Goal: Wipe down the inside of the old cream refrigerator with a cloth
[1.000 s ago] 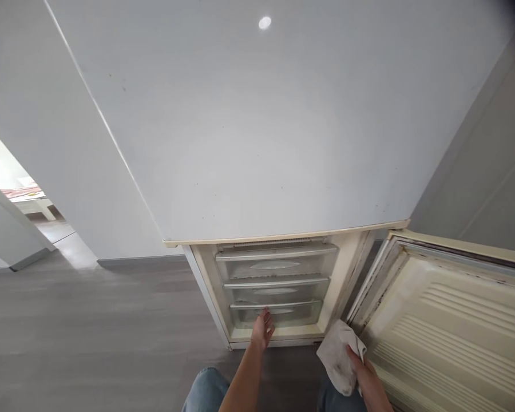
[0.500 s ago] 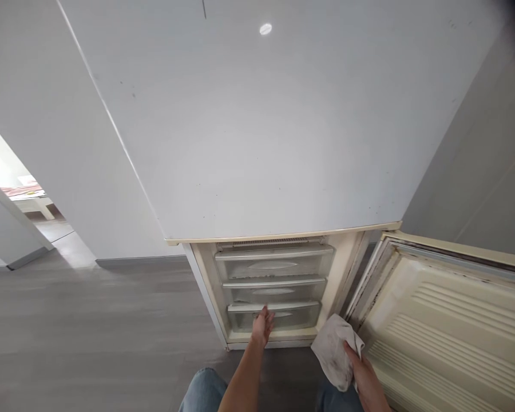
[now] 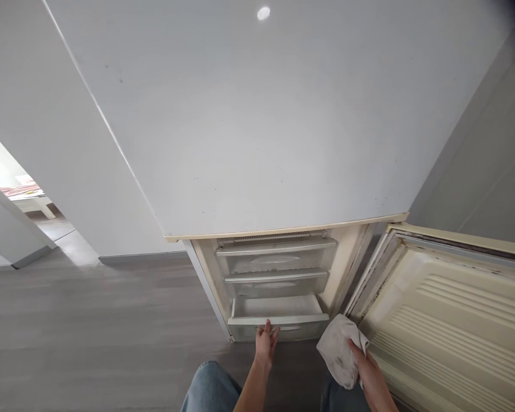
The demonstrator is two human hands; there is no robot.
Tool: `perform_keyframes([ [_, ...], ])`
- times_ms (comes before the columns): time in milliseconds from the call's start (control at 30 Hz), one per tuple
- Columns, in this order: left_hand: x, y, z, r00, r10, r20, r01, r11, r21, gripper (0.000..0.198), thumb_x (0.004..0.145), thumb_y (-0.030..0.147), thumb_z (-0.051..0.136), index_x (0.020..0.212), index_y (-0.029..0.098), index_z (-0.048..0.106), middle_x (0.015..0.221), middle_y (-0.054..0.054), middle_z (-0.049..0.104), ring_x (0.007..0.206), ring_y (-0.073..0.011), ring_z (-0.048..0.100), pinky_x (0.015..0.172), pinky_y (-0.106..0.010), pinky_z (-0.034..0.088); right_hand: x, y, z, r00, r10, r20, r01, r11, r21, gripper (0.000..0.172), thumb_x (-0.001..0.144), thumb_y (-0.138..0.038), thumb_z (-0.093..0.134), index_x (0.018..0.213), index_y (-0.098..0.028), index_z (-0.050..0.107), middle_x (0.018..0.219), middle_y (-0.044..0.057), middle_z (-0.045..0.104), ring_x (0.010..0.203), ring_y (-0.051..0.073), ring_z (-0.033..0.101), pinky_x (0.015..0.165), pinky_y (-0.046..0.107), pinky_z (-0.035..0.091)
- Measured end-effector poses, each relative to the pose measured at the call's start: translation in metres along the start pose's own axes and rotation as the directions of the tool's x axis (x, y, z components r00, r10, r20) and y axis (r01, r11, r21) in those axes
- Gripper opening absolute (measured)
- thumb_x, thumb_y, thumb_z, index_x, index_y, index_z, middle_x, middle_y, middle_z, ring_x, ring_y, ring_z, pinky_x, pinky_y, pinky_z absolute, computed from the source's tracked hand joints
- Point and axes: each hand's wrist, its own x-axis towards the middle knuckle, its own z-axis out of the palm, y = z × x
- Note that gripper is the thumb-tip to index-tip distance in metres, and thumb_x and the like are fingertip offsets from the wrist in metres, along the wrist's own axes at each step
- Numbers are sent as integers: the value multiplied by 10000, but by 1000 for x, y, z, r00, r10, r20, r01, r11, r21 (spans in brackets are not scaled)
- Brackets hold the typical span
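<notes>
My left hand (image 3: 266, 342) grips the front of the bottom freezer drawer (image 3: 300, 320), fingers at its handle and thumb over the rim. That drawer is slid partly out, and the part of its white inside that shows holds nothing. Above it, the middle drawer (image 3: 300, 284) and the top drawer (image 3: 309, 257) are pushed in; all have cloudy clear fronts. In my right hand (image 3: 364, 366) is a crumpled off-white cloth (image 3: 340, 349) with grey stains, held beside the freezer opening. The freezer door (image 3: 455, 320) is swung wide to the right, its seal dark with grime.
The white upper door (image 3: 274, 126) of the fridge rises ahead with a cream lower edge. Grey wood-look floor (image 3: 90, 337) spreads left. A pale wall (image 3: 68, 171) and a doorway into a bright room are at far left. My knees (image 3: 210, 389) are close below.
The bottom drawer has come out toward me with my left hand on it. My right hand still holds the cloth, nearly in place. The view has tilted slightly down.
</notes>
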Motion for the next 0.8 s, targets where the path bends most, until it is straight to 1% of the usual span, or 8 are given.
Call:
perform_keyframes([
  [133, -16, -8, -5, 1000, -23, -4, 22, 999, -40, 376, 673, 446, 672, 911, 211, 500, 1315, -126, 585, 1082, -229, 667, 1131, -400, 404, 9, 9, -6, 999, -23, 32, 24, 999, -47, 634, 512, -530, 739, 1029, -189, 604, 1190, 113, 630, 1111, 287, 584, 846, 341, 516],
  [233, -28, -12, -9, 1000, -31, 3, 31, 998, -58, 417, 648, 449, 695, 935, 209, 511, 1349, -123, 563, 1080, -234, 667, 1147, -413, 391, 8, 10, -8, 999, -17, 42, 19, 999, -44, 640, 520, -543, 746, 1038, -194, 602, 1216, 98, 623, 1074, 277, 608, 790, 318, 535],
  [367, -38, -16, -13, 999, -45, -9, 44, 997, -60, 413, 654, 450, 689, 924, 201, 499, 1381, -137, 525, 1055, -233, 676, 1158, -429, 376, -7, -1, -2, 999, 9, 36, -9, 1000, -6, 680, 503, -519, 759, 1062, -172, 588, 1238, 105, 608, 1114, 277, 587, 782, 302, 538],
  [500, -41, -18, -15, 999, -42, -5, 42, 998, -51, 391, 654, 456, 689, 877, 201, 493, 1284, -116, 577, 1063, -227, 673, 1156, -424, 374, -17, -11, 5, 999, 33, -2, -33, 999, 28, 632, 498, -461, 756, 1037, -179, 585, 1239, 95, 605, 1166, 273, 554, 762, 280, 537],
  [567, -43, -17, -15, 999, -38, 6, 39, 998, -43, 381, 650, 461, 691, 848, 202, 493, 1183, -98, 621, 1061, -226, 674, 1149, -414, 381, -16, -14, 9, 999, 30, 16, -31, 996, 82, 593, 521, -444, 755, 1034, -199, 587, 1198, 68, 630, 1131, 258, 579, 753, 280, 544],
  [633, -44, -15, -15, 999, -41, 10, 41, 999, -32, 364, 653, 459, 689, 817, 201, 492, 1122, -88, 640, 1048, -228, 680, 1141, -415, 387, -12, -17, 15, 996, 66, 59, -73, 989, 129, 549, 559, -421, 752, 1042, -217, 591, 1119, 46, 666, 1046, 246, 624, 742, 306, 557],
  [700, -46, -13, -14, 999, -45, 4, 45, 999, -19, 350, 662, 457, 679, 803, 201, 487, 1136, -96, 636, 1032, -225, 687, 1124, -405, 403, -3, -19, 27, 983, 150, 108, -165, 974, 153, 483, 601, -377, 741, 1035, -219, 600, 1009, 39, 696, 928, 238, 662, 715, 338, 568],
  [800, -48, -11, -15, 999, -45, -15, 45, 999, 9, 358, 682, 474, 647, 842, 197, 488, 1214, -143, 612, 1038, -222, 687, 1077, -375, 442, 18, -18, 55, 955, 235, 182, -273, 936, 222, 325, 664, -276, 682, 972, -208, 603, 841, 28, 699, 784, 212, 675, 676, 342, 569],
])
